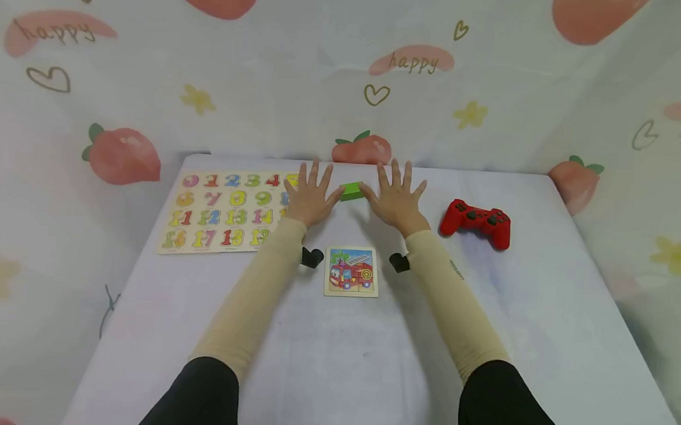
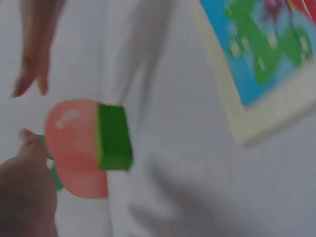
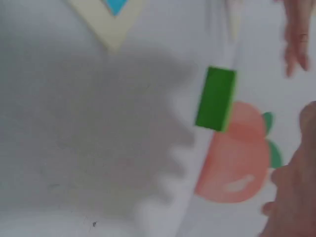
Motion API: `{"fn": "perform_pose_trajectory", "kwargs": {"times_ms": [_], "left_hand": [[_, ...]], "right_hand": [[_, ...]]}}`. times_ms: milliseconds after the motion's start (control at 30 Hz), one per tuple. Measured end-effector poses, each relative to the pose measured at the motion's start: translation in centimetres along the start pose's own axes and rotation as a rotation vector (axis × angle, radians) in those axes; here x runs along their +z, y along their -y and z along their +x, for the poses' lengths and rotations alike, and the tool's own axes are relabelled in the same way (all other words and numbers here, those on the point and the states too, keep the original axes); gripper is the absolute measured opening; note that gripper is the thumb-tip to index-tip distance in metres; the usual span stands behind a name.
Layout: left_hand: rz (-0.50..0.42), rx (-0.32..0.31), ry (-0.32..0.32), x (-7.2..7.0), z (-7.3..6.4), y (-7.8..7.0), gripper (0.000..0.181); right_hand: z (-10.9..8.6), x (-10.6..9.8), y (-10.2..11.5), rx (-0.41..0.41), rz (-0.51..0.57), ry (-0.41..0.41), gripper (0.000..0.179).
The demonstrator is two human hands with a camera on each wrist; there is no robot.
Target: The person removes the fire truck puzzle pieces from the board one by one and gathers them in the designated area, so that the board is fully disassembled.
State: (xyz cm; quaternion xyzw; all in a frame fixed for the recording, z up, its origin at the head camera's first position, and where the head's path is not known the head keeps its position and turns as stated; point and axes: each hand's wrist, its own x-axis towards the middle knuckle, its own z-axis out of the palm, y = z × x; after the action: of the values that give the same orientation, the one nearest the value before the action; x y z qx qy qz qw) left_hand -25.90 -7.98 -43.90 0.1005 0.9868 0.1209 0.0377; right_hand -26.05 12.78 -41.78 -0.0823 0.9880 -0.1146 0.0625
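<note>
A small green block (image 1: 353, 191) lies near the table's far edge, between my two hands. My left hand (image 1: 309, 198), fingers spread and straight, hovers left of it, partly over the number board (image 1: 226, 211). To the block's right is my right hand (image 1: 397, 201), its fingers also spread. Both wrist views show a gap between the green block (image 2: 114, 138) and the hands, and neither hand holds anything. Between the forearms, closer to me, a square fire-truck puzzle (image 1: 352, 272) lies flat.
A red game controller (image 1: 477, 223) rests on the right side of the white-covered table (image 1: 334, 364). Behind the table's far edge hangs a white cloth (image 1: 300, 96) printed with peaches and hearts. Black wrist mounts (image 1: 312, 257) stick out inward from both sleeves.
</note>
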Motion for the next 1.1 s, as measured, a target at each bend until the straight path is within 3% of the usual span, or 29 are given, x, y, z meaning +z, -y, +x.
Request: {"fn": "perform_pose_trajectory", "kwargs": {"times_ms": [100, 200, 267, 367, 433, 733, 1100], "left_hand": [[-0.110, 0.095, 0.088, 0.2, -2.1, -0.2, 0.076], [-0.214, 0.209, 0.163, 1.1, -5.4, -0.5, 0.077], [-0.254, 0.271, 0.177, 2.1, -7.6, -0.5, 0.079], [-0.282, 0.296, 0.206, 3.6, -10.2, -0.6, 0.081], [-0.291, 0.300, 0.192, 4.5, -11.3, -0.6, 0.084], [-0.249, 0.353, 0.052, 6.9, -12.9, -0.3, 0.075], [-0.168, 0.435, -0.008, 7.3, -12.9, -0.4, 0.056]], "right_hand": [[-2.1, 0.0, 0.0, -0.016, 0.014, 0.050, 0.081], [-5.2, 0.7, 0.2, -0.067, 0.029, 0.088, 0.072], [-6.9, 1.6, 0.1, -0.118, 0.045, 0.102, 0.063], [-8.6, 3.3, 0.0, -0.171, 0.073, 0.121, 0.050], [-9.3, 4.2, -0.1, -0.180, 0.085, 0.123, 0.046], [-10.5, 5.9, 0.1, -0.151, 0.127, 0.056, 0.038], [-10.7, 5.7, -0.3, -0.188, 0.148, 0.002, 0.031]]}}
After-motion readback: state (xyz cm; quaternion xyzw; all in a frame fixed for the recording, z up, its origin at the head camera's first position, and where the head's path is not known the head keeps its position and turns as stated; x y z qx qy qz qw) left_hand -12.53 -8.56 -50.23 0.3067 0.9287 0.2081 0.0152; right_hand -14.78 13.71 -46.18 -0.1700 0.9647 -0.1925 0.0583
